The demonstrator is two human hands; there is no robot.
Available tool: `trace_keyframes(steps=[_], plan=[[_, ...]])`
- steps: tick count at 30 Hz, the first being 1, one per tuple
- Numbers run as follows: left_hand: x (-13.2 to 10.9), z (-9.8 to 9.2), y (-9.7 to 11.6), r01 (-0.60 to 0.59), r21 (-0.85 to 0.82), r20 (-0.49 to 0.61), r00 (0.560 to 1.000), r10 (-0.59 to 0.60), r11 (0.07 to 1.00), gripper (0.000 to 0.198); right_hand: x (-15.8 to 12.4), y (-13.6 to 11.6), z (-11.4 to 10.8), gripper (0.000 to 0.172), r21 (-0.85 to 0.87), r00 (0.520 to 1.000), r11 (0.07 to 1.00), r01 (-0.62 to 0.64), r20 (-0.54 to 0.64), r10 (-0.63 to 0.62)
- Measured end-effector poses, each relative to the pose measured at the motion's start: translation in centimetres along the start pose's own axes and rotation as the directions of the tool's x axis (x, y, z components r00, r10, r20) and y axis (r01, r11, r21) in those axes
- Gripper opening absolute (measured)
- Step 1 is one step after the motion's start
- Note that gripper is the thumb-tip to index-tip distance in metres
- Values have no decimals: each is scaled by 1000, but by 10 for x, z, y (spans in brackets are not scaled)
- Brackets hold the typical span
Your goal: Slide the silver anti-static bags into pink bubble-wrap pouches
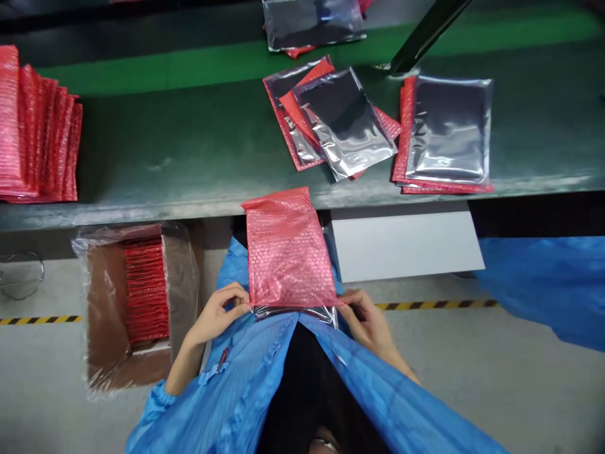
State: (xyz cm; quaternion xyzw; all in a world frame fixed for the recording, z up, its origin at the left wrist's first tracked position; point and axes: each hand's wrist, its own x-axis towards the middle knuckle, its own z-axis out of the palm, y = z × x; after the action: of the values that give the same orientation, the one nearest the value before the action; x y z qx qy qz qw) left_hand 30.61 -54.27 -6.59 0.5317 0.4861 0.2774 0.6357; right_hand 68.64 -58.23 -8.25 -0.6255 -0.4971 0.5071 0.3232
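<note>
A red bubble-wrap bag (289, 252) lies in front of my body, its far end resting against the green bench's edge. My left hand (227, 309) pinches the bag's near left corner between thumb and fingers. At the near right corner, my right hand (363, 316) grips the bag in the same way. From the bag's near opening sticks out a strip of a shiny dark flat packet (297, 311); the rest of it is hidden under the red film and my blue coat.
Red bubble bags (38, 132) are stacked at the bench's left. Dark silvery packets (347, 120) and another pile (449, 129) lie on the bench (174, 145). A carton (106, 302) with red bags stands lower left. A white panel (406, 243) and another person's blue garment (543, 284) are right.
</note>
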Motion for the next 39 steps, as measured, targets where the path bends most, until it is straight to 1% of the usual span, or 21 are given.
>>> trace_keyframes(steps=[3,6,8,10,12,14,15,16,17,19,22,25,27,29,30,32,33,34,36,37,39], plan=[[-22,10,4,67,-38,58,996,-65,997,32,-29,-4,-21,20,-8,986,999,-32,163,33],[-28,17,20,96,-127,25,995,-93,987,38,-30,-30,-32,19,-1,971,999,-37,237,36],[-28,14,44,64,-188,-35,997,-72,980,38,-17,-66,-34,14,15,985,999,36,171,-38],[-31,4,79,10,-208,-123,992,-36,978,35,0,-110,-34,7,51,978,982,180,97,-184],[-36,-8,115,-23,-216,-184,983,-18,976,34,22,-151,-35,5,104,939,954,281,175,-295],[-39,-22,142,-19,-249,-184,983,-28,968,36,53,-183,-34,12,103,898,951,291,313,-308],[-36,-32,150,-10,-263,-179,983,-38,965,36,73,-195,-31,20,67,894,958,280,346,-285],[-28,-44,155,-4,-268,-184,982,-47,963,37,96,-205,-26,29,61,882,952,301,361,-302],[-17,-59,158,-3,-266,-208,977,-55,964,37,121,-215,-19,37,124,858,933,338,367,-359],[16,-100,164,-20,-240,-299,953,-54,971,37,175,-236,5,41,171,817,896,409,368,-443],[66,-176,184,-112,-169,-490,872,15,979,34,243,-274,59,41,166,732,769,617,239,-638],[95,-242,201,-267,-55,-621,763,177,962,36,277,-298,117,33,151,635,632,760,34,-771],[104,-269,196,-340,14,-648,713,268,940,39,282,-293,145,25,141,592,588,797,12,-806],[109,-282,174,-389,45,-671,670,316,920,44,280,-268,166,20,169,579,582,795,72,-812],[111,-284,160,-402,19,-681,665,306,916,47,278,-251,175,18,196,601,603,773,77,-796],[117,-284,130,-416,-61,-696,670,260,908,53,277,-215,192,17,240,647,666,707,162,-745],[120,-282,119,-421,-88,-673,693,258,903,53,279,-198,200,15,263,685,709,655,190,-703],[125,-280,111,-430,-90,-662,699,269,898,52,283,-184,208,15,284,740,755,591,184,-648],[142,-277,108,-462,-73,-659,688,305,884,50,299,-166,223,28,291,846,828,480,96,-524],[154,-277,112,-474,-56,-676,665,316,879,50,310,-162,229,38,275,884,857,436,47,-465],[184,-281,128,-466,-27,-720,623,306,884,50,336,-161,238,57,210,923,903,374,6,-384]])
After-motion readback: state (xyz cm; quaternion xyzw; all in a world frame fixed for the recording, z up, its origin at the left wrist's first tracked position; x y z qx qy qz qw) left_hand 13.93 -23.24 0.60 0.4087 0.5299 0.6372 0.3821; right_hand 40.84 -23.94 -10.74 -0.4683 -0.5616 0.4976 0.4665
